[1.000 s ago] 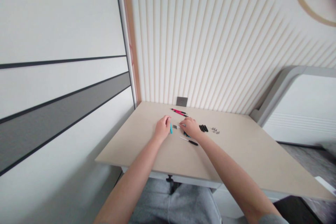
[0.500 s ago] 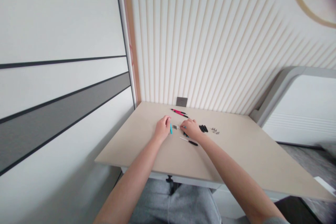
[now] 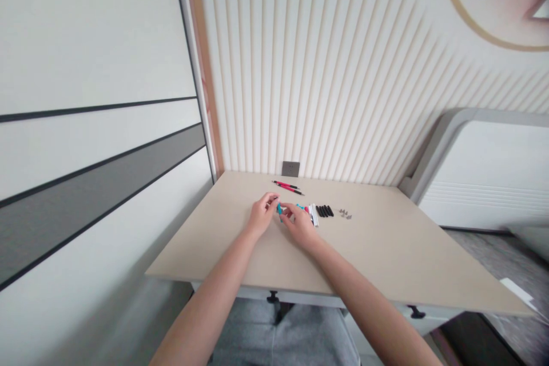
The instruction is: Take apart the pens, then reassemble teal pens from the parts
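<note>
My left hand (image 3: 261, 216) is closed, its fingertips pinching the top of a small teal tube (image 3: 279, 208) that looks like a pen barrel. From the other side my right hand (image 3: 299, 226) meets it, thumb and fingers closed around the tube's lower part. Both hands are just above the table, close together. Just beyond my right hand lie several white sticks (image 3: 314, 215) and some teal and pink pieces (image 3: 303, 207), partly covered by that hand. To their right is a row of short black grips (image 3: 325, 211), then several small grey cone-shaped tips (image 3: 344, 214).
Two red-and-black pens (image 3: 288, 187) lie at the back of the beige table (image 3: 364, 257). Behind them a dark socket (image 3: 290, 168) sits on the ribbed wall. A white cabinet panel (image 3: 98, 229) rises on the left, and a grey-white headboard (image 3: 484, 171) stands at right.
My right hand has come left and nearer, from the small parts to the teal tube at my left hand. The black-handled piece with a light shaft is no longer visible. The view has shifted slightly.
</note>
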Motion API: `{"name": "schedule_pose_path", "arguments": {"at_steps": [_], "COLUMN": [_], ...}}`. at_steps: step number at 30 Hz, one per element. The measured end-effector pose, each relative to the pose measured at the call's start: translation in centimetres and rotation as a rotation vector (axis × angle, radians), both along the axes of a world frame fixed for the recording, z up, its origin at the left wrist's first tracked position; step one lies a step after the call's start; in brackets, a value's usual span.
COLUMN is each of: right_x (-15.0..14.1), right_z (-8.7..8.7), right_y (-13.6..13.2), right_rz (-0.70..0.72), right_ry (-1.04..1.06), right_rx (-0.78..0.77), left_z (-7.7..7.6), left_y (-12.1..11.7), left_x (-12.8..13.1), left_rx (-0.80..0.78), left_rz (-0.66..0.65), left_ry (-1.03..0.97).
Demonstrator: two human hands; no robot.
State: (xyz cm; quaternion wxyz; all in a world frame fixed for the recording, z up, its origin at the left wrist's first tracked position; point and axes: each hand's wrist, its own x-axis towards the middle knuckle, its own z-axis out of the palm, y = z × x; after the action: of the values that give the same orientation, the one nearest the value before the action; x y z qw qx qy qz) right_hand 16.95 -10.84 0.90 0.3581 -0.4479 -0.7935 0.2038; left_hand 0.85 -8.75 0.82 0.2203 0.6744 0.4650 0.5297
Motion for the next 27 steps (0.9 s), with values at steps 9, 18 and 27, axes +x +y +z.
{"name": "schedule_pose_path", "arguments": {"at_steps": [9, 18, 27], "right_x": [3.3, 8.1, 7.7], "right_z": [-0.5, -2.2, -2.9], "right_y": [1.3, 2.9, 3.9], "right_rz": [-0.306, -0.371, -0.313], "right_ry": [0.310, 0.153, 0.379], "right_rx": [0.049, -0.075, -0.128], "left_z": [-0.7, -0.1, -0.1], "left_y": [0.1, -1.4, -1.7], "left_x": [0.1, 1.3, 1.6], "left_rx": [0.106, 0.284, 0.249], "left_rz": [-0.025, -0.319, -0.500], "left_ry": [0.222, 0.802, 0.967]}}
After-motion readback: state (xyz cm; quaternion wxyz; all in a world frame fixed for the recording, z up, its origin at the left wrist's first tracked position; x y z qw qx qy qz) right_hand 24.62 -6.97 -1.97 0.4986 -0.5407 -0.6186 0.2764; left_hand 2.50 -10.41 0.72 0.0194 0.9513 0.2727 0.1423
